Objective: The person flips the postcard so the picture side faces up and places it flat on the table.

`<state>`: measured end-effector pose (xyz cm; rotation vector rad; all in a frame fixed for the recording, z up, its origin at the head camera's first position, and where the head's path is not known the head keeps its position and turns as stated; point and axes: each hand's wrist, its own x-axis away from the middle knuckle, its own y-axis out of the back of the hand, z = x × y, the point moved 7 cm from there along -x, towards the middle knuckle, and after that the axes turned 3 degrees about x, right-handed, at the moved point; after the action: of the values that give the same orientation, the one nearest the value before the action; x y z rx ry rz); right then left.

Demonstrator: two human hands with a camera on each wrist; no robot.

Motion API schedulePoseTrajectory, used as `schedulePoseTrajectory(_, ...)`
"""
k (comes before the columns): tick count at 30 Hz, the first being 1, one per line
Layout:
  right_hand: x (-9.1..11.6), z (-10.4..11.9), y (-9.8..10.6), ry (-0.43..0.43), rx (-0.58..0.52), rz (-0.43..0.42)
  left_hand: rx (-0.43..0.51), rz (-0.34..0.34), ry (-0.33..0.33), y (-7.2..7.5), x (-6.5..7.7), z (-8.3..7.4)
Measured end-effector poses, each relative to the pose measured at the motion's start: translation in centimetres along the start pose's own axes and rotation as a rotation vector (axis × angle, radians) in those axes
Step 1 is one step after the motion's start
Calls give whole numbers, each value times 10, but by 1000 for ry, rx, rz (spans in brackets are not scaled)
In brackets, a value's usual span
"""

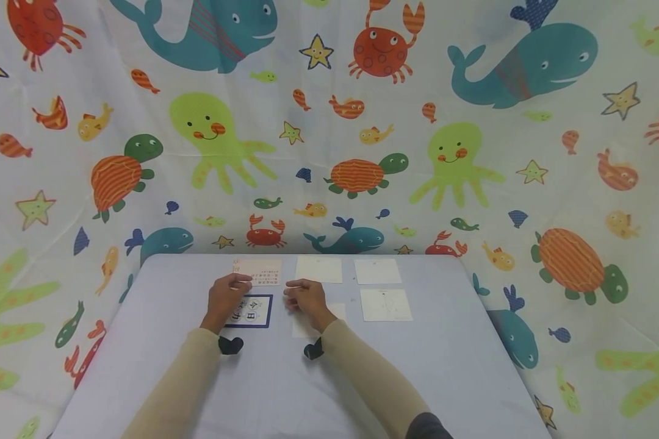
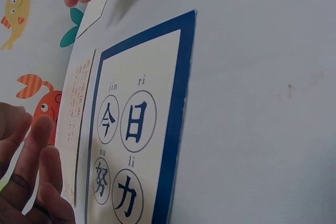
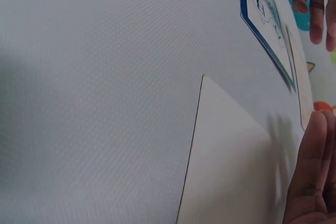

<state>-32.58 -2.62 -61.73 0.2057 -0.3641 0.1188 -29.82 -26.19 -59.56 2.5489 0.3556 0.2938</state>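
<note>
My left hand (image 1: 227, 297) hovers over the left part of a blue-bordered card (image 1: 262, 312), its fingers loosely bent with nothing between them. Large characters in circles with small letters above them show on that card in the left wrist view. Behind it lies a pale pink card (image 1: 266, 268) with rows of red print, near the left fingertips. Above a plain white card (image 1: 303, 329) is my right hand (image 1: 310, 300), fingers relaxed and holding nothing. The hand and forearm hide part of that white card. In the right wrist view its corner (image 3: 226, 145) lies flat on the tabletop.
Three more whitish cards lie to the right: one at the back middle (image 1: 320, 269), one at the back right (image 1: 378, 271) and one in front of that (image 1: 386, 305). The white-covered table (image 1: 285, 390) meets a sea-animal curtain (image 1: 318, 134) behind.
</note>
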Motion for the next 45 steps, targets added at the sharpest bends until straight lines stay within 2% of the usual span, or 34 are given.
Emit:
schedulePoseTrajectory(11,3,-2,8,26,0,-10,-2,7,-24,-4,7,-4)
schedulePoseTrajectory(19,5,0,13,59,-9,-10,-26,19,-81,-11,17,-17)
schedulePoseTrajectory(28,13,0,20,55,-12,-25,-50,35,-145,-19,28,-28)
schedulePoseTrajectory(45,22,-6,34,101,-52,10,-75,34,-149,-33,43,-30)
